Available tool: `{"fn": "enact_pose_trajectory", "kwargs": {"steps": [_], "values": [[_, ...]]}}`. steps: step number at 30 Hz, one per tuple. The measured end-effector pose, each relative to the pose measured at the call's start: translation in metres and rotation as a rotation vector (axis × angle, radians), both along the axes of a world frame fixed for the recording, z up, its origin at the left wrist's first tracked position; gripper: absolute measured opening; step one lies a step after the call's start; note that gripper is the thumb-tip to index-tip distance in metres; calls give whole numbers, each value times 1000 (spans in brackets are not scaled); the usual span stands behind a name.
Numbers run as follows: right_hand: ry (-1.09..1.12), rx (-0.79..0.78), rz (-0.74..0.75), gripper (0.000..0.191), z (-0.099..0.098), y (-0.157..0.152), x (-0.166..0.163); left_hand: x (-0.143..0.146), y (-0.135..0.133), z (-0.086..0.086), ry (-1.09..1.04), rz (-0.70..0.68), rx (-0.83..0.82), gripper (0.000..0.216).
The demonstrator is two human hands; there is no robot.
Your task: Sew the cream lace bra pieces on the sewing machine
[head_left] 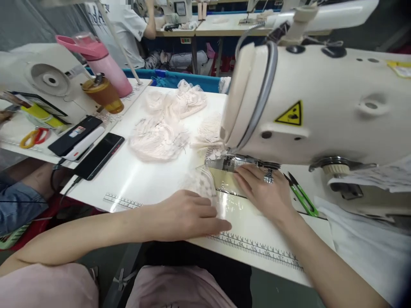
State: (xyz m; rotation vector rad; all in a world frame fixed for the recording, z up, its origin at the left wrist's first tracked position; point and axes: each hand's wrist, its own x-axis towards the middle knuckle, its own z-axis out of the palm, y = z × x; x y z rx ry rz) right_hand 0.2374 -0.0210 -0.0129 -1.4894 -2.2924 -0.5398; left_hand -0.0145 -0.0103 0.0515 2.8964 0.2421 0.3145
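Note:
My left hand (189, 216) rests low over the front of the sewing table, fingers loosely curled over the end of a pale lace piece (203, 182). That lace runs from beneath my fingers toward the presser foot (229, 160) of the sewing machine (321, 107). My right hand (265, 190) lies flat beside the foot, fingers stretched over the machine's bed plate (224, 179), with no object visible in it. Just right of it lie green thread snips (302, 194). More sheer pale lace fabric (160, 139) is heaped behind and left of the needle area.
Left on the table are a black phone (99, 156), a second dark device (75, 136), red-and-orange scissors (35, 137), an amber cup (104, 94) and a pink bottle (109, 70). A printed ruler (253, 248) follows the front edge. Another person (120, 32) sits beyond.

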Motion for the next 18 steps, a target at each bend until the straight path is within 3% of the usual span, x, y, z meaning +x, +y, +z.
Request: {"fn": "enact_pose_trajectory", "kwargs": {"steps": [2, 6, 11, 15, 18], "values": [[16, 19, -6, 22, -1, -1, 0, 2, -7, -16, -68, 70, -25, 21], [91, -29, 31, 21, -2, -2, -2, -8, -2, -38, -86, 413, 135, 16], [292, -240, 140, 27, -3, -4, -8, -3, 9, -50, -36, 341, 193, 22], [387, -468, 202, 50, -2, -4, -13, 14, 25, -49, 40, 525, 201, 22], [472, -573, 201, 49, 1, -4, -14, 22, 37, -46, 75, 555, 92, 15]]}}
